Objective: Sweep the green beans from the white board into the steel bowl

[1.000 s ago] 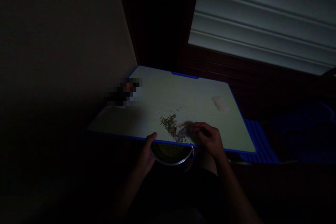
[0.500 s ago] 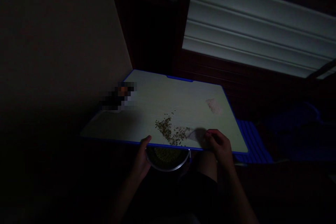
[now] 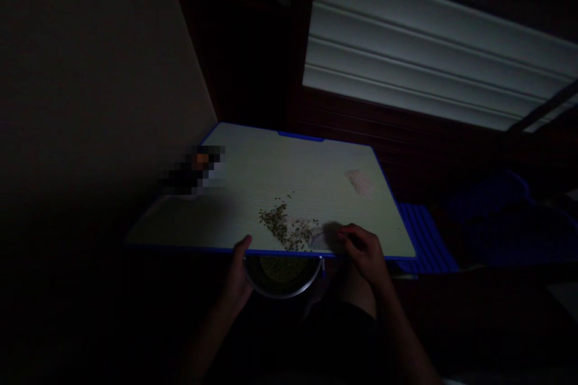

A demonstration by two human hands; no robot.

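Observation:
A small pale table [image 3: 253,180] with a blue rim stands before me in a dark room. My left hand [image 3: 238,271] grips a round metal bowl [image 3: 282,277] of green grains, held just under the table's near edge. A scatter of green grains [image 3: 282,227] lies on the tabletop above the bowl. My right hand [image 3: 365,252] rests on the near edge to the right of the scatter, fingers curled, touching the surface beside a whitish patch [image 3: 320,239]. What its fingers hold, if anything, is too dark to see.
A small pinkish heap [image 3: 360,181] lies at the table's right. A blurred dark object [image 3: 192,168] sits at the left edge. A blue slatted item [image 3: 427,240] lies right of the table. A light wall stands left, pale slats behind.
My right hand slid right along the near edge, then came back left toward the grains. The bowl stays under the edge in my left hand. The camera view shifted slightly.

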